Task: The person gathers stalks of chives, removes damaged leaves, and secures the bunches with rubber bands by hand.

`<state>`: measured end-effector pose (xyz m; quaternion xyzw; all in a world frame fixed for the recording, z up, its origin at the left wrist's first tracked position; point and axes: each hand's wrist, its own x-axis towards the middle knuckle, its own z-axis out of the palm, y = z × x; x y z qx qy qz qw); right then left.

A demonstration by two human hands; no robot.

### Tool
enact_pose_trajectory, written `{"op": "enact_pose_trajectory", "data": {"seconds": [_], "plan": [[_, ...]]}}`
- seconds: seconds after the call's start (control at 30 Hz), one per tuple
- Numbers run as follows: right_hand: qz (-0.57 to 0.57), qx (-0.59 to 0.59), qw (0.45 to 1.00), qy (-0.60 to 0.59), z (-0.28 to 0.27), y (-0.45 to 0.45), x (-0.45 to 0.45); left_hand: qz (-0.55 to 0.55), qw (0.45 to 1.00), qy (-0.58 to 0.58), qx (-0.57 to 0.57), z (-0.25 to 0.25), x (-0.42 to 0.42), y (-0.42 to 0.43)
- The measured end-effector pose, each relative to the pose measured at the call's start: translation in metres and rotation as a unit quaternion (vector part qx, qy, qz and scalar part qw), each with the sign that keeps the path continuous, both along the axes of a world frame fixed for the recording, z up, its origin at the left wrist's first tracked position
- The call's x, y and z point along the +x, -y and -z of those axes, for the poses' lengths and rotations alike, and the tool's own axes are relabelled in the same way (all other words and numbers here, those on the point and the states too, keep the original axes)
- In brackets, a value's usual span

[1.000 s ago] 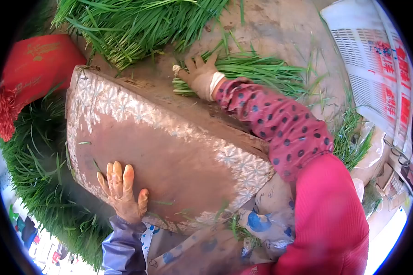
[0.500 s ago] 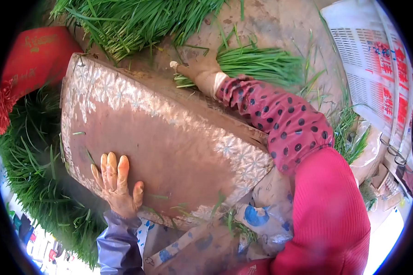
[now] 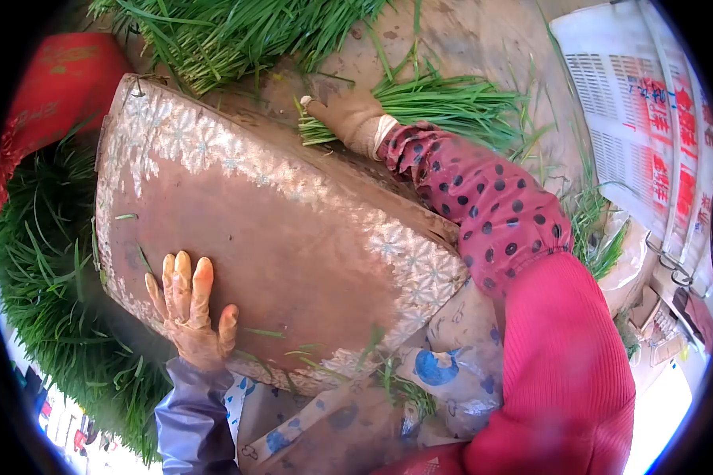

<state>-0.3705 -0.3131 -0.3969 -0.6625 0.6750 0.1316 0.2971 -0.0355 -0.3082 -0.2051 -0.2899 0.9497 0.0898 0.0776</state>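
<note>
The left hand (image 3: 190, 317) lies on the stained, flower-edged board (image 3: 293, 269), fingers slightly spread, gripping nothing. Beyond the board, the right hand (image 3: 347, 119) covers part of the slender-bladed green bundle (image 3: 451, 107); its grip is unclear.

The board (image 3: 293, 269) is muddy brown, with whitish, pale-blue-centred flowers along its far edge and right corner. The leafy bundle (image 3: 459, 107) is bright green. Black polka dots cover the dusky-red oversleeve (image 3: 503, 202); the ribbed sleeve (image 3: 570, 340) is hot pink, the left cuff (image 3: 194, 412) greyish purple. The white sack (image 3: 629, 119) bears red characters.
</note>
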Motion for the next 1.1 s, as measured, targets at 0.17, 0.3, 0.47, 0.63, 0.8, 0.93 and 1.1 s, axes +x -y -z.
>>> {"op": "enact_pose_trajectory", "data": {"seconds": [0.17, 0.3, 0.47, 0.63, 0.8, 0.93, 1.1], "plan": [[-0.013, -0.088, 0.996, -0.008, 0.024, -0.021, 0.005, -0.003, 1.0, 0.003, -0.003, 0.0, 0.001, 0.0], [0.053, -0.036, 0.997, 0.04, -0.003, -0.007, -0.006, -0.011, 1.0, 0.0, 0.0, -0.002, -0.003, -0.001], [0.167, -0.106, 0.978, 0.063, -0.018, -0.001, -0.041, -0.025, 1.0, 0.004, -0.008, -0.003, -0.007, -0.001], [0.406, -0.317, 0.802, 0.303, -0.108, -0.043, -0.16, -0.039, 0.998, -0.043, -0.016, 0.0, -0.007, -0.005], [0.488, -0.41, 0.764, 0.104, -0.251, -0.114, -0.197, -0.045, 0.998, 0.012, -0.036, 0.006, -0.004, -0.011], [0.464, -0.508, 0.653, 0.318, -0.334, -0.172, -0.184, -0.135, 0.964, 0.227, -0.015, -0.04, -0.051, -0.038], [0.406, -0.615, 0.485, 0.471, -0.394, -0.203, -0.128, -0.062, 0.831, -0.135, 0.537, -0.124, -0.123, -0.14]]}}
